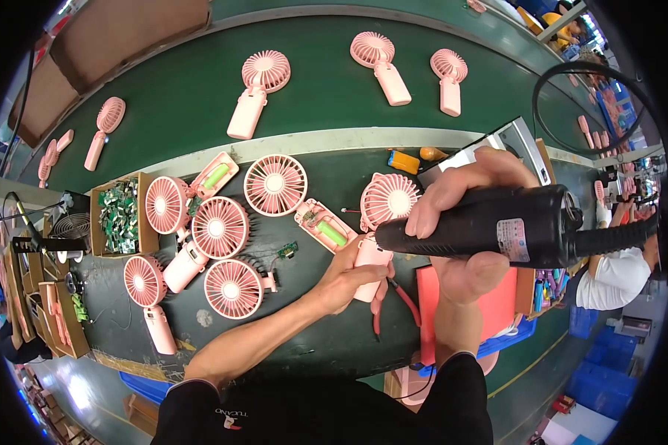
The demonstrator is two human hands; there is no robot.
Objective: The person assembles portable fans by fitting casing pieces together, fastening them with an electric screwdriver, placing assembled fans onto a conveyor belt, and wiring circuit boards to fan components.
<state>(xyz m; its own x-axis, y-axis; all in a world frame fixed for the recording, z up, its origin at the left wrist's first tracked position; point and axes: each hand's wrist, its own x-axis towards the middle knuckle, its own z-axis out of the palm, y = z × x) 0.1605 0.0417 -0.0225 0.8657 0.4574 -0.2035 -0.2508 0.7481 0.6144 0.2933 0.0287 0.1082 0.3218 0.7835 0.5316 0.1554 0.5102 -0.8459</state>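
Nearest to us, two black sleeves [460,404] lead to bare forearms that reach over the dark green counter [334,343]. At near left we find a pale-pink slatted fan with a closed handle [159,330]. Near the middle, red-handled metal pliers [408,305] lie just right of the work, beside a flat red sheet [497,300].

At the centre we note the left hand [340,285], its fingers closed around the smooth pink plastic fan handle [372,268], which lies on the near-middle part of the counter. The right hand [476,176] has its fingers wrapped around a thick black cylindrical power tool [527,222]; the tapered tip points left over the handle's far end, though we cannot tell whether they touch. A ribbed black cable [616,237] leaves its right end.

Just beyond the handle we observe a round pink slatted fan cage [390,199]. To its left lies an opened pink handle shell [325,225] containing a green cylindrical battery [332,233]; farther left stands a brown cardboard box [149,215] of green circuit boards [117,216]. Beyond a pale rail [319,141], we see pink handheld fans [249,111] spaced along a green belt [319,89].
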